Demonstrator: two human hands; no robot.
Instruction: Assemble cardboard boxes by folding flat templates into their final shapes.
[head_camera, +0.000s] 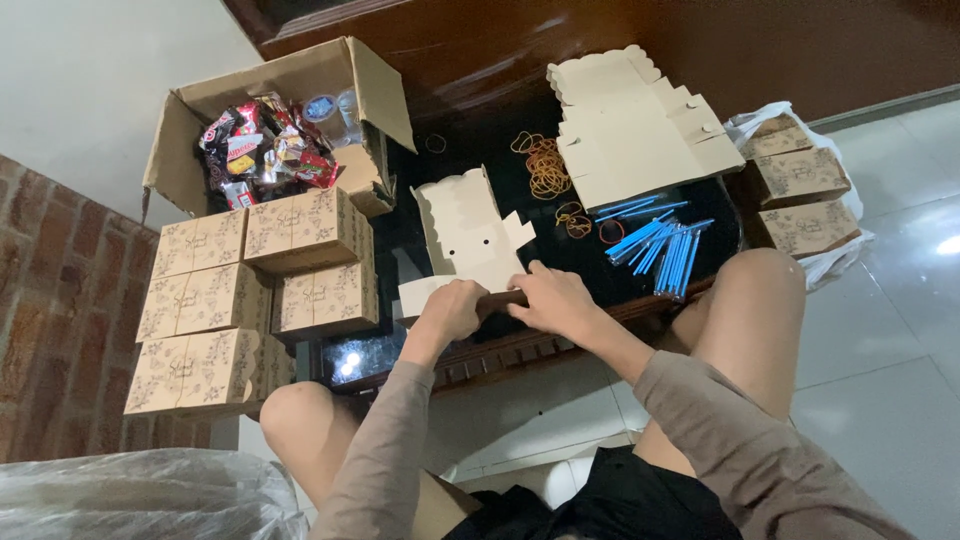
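- My left hand is curled over the near flap of the box blank, fingers pressed down on it at the worktop edge — the grip closed on the card to keep the fold flat.
- My right hand lies just beside it, fingers spread flat on the same flap, pinning it rather than pinching.
- The blank stands partly upright in the middle of the dark worktop, its scalloped wall away from me, near flap under both hands.
- A stack of flat blanks lies at the far right, within reach for the next pick.
- Rubber bands sit between the two, blue sticks to their right.
- Finished boxes are piled at my left, out of the way; more sit in a white bag on the right.
- An open carton of snack packets stands behind the pile.
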